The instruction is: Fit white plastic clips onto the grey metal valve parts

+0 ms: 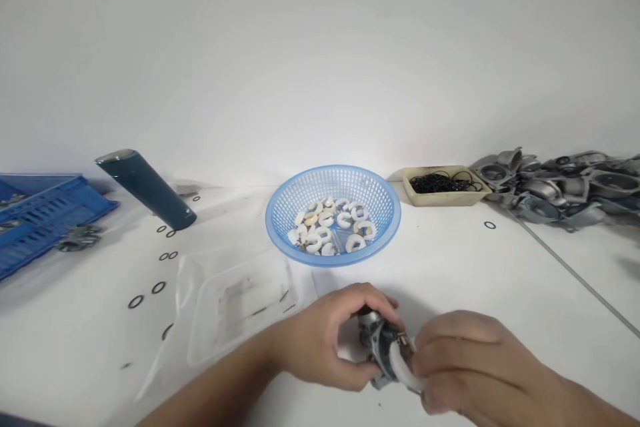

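Note:
My left hand [325, 340] is closed around a grey metal casting [381, 345], thumb below and fingers over the top. Against the casting's right side lies a white C-shaped ring [403, 368] with brownish metal bits at its inner edge. The fingers of my right hand [480, 361] pinch this ring from the right, hiding part of it. How deep the ring sits in the casting cannot be made out. Beyond both hands stands a blue mesh basket [274, 237] holding several similar white rings [356, 243].
A cream tray [445, 199] holds black O-rings. Metal castings [560, 190] are heaped at right. On the left are a dark teal tumbler [155, 190], loose O-rings [136, 301], a clear plastic tray [210, 320], a blue crate [50, 220] and another casting [79, 238].

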`<state>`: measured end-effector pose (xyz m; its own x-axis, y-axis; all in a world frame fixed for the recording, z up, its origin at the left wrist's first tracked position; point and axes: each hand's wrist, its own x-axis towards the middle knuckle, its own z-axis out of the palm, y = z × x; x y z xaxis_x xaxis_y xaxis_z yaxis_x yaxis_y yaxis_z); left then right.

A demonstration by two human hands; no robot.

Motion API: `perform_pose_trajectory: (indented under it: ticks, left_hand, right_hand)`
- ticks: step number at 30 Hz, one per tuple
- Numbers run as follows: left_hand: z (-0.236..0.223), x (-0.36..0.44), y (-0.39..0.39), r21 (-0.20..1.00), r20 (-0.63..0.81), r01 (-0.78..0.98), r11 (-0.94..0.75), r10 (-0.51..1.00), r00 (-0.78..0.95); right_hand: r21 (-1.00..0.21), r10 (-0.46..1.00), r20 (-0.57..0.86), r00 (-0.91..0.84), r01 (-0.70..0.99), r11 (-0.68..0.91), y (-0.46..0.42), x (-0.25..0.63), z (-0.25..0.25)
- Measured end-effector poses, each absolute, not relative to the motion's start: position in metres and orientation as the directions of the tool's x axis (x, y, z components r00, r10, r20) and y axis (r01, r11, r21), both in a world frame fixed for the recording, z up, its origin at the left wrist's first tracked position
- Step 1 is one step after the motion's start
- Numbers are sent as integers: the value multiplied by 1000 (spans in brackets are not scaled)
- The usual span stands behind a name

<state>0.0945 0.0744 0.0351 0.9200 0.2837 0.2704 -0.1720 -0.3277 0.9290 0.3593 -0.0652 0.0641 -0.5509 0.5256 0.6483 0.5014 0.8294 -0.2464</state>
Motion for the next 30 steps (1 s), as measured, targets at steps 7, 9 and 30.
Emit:
perform_pose_trajectory:
  ticks: [7,9,30]
  left_hand:
    - [28,99,74,860,392,-270,-432,224,892]
    - [25,100,72,855,407,-287,-432,217,887]
    - [24,109,58,906,371,-217,-364,435,820]
  right_hand:
    - [17,369,649,-665,498,867,-63,359,60]
    - [60,337,668,-663,499,864,-63,358,58]
    - [38,352,636,-687,483,875,-56,360,66]
